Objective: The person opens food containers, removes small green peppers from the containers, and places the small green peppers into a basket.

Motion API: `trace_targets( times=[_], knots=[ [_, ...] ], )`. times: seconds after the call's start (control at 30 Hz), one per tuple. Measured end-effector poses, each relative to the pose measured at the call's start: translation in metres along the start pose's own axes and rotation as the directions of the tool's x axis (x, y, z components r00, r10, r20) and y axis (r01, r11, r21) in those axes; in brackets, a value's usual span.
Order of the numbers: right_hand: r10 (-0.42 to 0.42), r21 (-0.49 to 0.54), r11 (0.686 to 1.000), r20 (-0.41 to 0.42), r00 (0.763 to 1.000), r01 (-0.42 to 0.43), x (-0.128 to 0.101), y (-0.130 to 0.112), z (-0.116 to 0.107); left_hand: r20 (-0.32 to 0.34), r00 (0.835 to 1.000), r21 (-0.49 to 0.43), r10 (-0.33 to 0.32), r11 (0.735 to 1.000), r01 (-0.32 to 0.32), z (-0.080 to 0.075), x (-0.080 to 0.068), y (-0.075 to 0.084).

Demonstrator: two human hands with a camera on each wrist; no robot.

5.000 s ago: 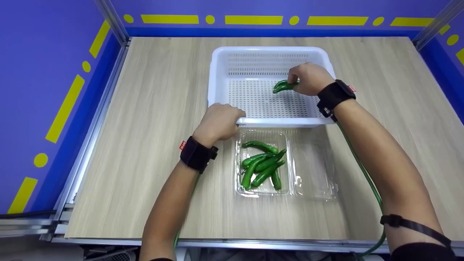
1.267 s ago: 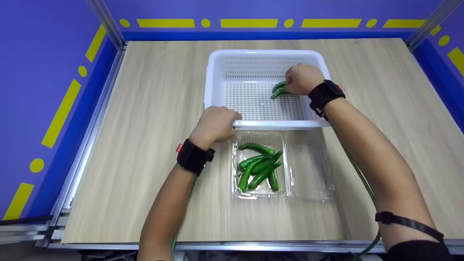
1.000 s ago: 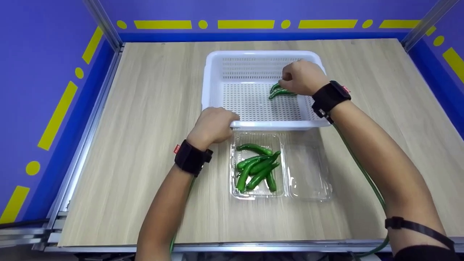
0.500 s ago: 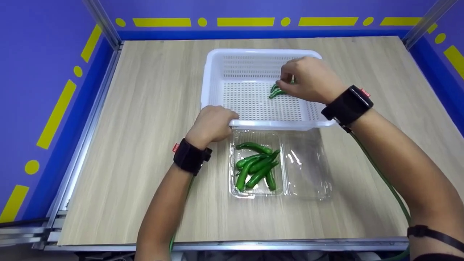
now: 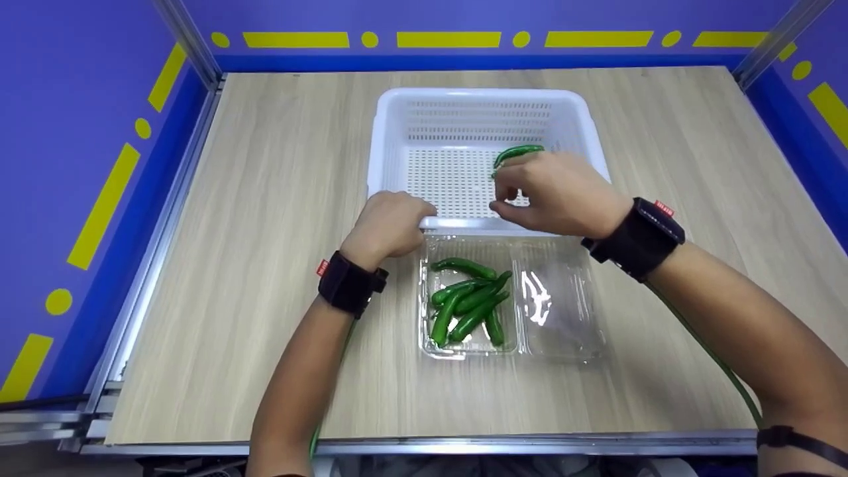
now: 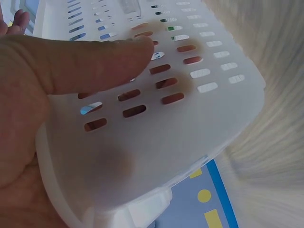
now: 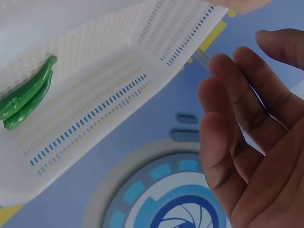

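Observation:
My left hand (image 5: 392, 225) grips the near left corner of a white perforated basket (image 5: 490, 93). In the left wrist view the thumb (image 6: 99, 64) presses the outside wall, and the fingers show dimly through from inside. Over the basket's near right part, my right hand (image 5: 560, 195) is loosely curled and holds nothing. The right wrist view shows its fingers (image 7: 249, 104) apart from each other and off the basket. Green chili peppers (image 5: 520, 151) lie on the basket floor, partly hidden by the right hand; two show side by side in the right wrist view.
In front of the basket lies a clear plastic clamshell box (image 5: 424, 331), unfolded. Several green peppers (image 5: 467, 308) are heaped in its left half; the lid half (image 5: 563, 318) lies flat on the right. Blue panels (image 5: 93, 132) stand around the wooden table (image 5: 278, 165).
My right hand has let go of the peppers, which now lie in the basket. It has moved up and back toward the near rim. The left hand keeps its grip on the corner.

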State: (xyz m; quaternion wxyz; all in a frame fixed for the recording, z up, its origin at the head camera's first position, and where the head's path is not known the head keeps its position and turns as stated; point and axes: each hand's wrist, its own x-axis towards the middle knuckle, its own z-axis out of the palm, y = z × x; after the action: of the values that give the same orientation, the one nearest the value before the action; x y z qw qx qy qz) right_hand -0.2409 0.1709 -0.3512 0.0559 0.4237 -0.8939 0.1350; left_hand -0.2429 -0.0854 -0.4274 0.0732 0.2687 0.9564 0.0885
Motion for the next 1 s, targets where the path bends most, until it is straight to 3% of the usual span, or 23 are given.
trace_targets(
  times=[0.23, 0.63, 1.0],
  knots=[
    [-0.049, 0.006, 0.999, 0.04, 0.998, 0.049, -0.01, -0.011, 0.01, 0.009, 1.0, -0.005, -0.007, 1.0, 0.007, 0.0, 0.0, 0.0],
    [-0.067, 0.033, 0.997, 0.104, 0.992, 0.064, -0.023, -0.02, 0.028, -0.005, 1.0, 0.014, -0.006, 1.0, 0.006, 0.002, 0.0, 0.003],
    [-0.108, 0.034, 0.994, 0.208, 0.972, 0.103, -0.028, -0.033, 0.055, -0.012, 1.0, 0.028, -0.002, 1.0, 0.002, 0.002, 0.002, 0.005]
  ],
)
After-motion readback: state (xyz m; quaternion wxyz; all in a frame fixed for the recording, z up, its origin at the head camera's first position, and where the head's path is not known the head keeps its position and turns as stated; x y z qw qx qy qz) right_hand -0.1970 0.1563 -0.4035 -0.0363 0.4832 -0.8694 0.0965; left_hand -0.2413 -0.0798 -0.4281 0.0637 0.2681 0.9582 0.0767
